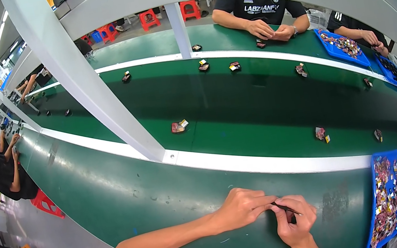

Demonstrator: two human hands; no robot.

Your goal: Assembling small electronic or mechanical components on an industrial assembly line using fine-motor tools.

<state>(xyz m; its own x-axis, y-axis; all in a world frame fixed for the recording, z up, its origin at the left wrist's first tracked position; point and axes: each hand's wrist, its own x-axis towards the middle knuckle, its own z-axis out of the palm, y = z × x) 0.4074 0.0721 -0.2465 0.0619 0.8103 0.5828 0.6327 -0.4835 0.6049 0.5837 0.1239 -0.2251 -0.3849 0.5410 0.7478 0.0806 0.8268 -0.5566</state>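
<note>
Above the green table in front of me, my hands meet around a small dark, thin-edged object (286,208), too covered by fingers to name its kind. My left hand (242,207) is closed, its thumb and forefinger pinching the object's left end. From the other side my right hand (298,219) is curled round it, with thumb and fingertips pressed to it. Part of the dark piece shows between the right thumb and fingers.
Past a white rail (247,160), a dark green conveyor belt (152,103) carries several small black-and-red packs, one a pack with a yellow label (178,127). A blue tray (382,203) of small colourful pieces stands at right. A grey post (78,76) rises at left. Co-workers sit around.
</note>
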